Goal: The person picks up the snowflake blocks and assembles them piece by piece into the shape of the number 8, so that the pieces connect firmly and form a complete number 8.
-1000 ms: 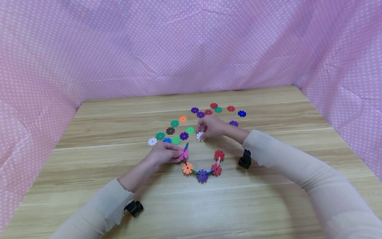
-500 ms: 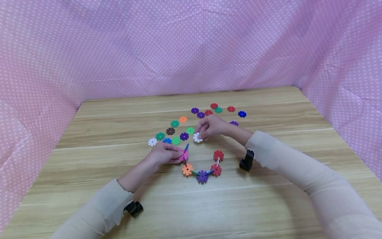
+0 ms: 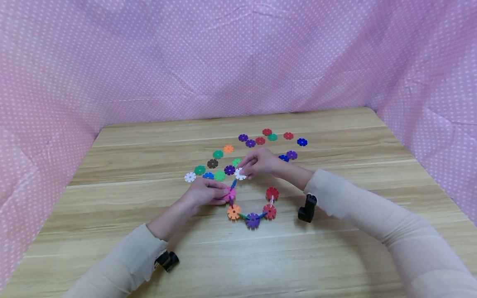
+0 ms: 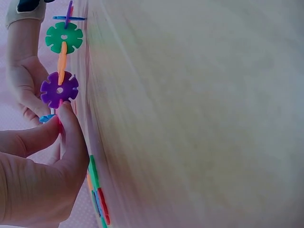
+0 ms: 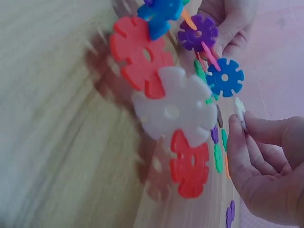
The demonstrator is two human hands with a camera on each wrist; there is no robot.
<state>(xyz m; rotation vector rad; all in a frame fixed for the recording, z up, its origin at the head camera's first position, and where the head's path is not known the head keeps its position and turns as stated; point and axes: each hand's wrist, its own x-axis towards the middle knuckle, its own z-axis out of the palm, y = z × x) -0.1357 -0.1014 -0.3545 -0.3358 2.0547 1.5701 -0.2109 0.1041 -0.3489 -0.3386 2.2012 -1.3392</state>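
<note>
A curved chain of notched plastic flower discs runs between the hands in the head view. My left hand (image 3: 201, 192) pinches its pink disc (image 3: 229, 194) between thumb and fingers. A blue disc (image 5: 232, 78) projects from that pink one at the chain's end. My right hand (image 3: 262, 162) pinches a loose white disc (image 3: 238, 175), held edge-on close beside the blue disc in the right wrist view. Onward from the pink disc come a purple disc (image 4: 51, 90), an orange disc (image 3: 230, 212), more discs and a red end disc (image 3: 272, 197).
Several loose discs lie beyond the hands on the wooden table (image 3: 112, 198), among them a brown disc (image 3: 213, 166), a white disc (image 3: 190, 180) and an orange disc (image 3: 228, 150). Behind the table hangs a pink dotted cloth (image 3: 238, 62).
My right hand has moved left with the white disc, bringing it near the blue end disc. A dark blue disc behind the right wrist has come into sight. My left hand has stayed in place.
</note>
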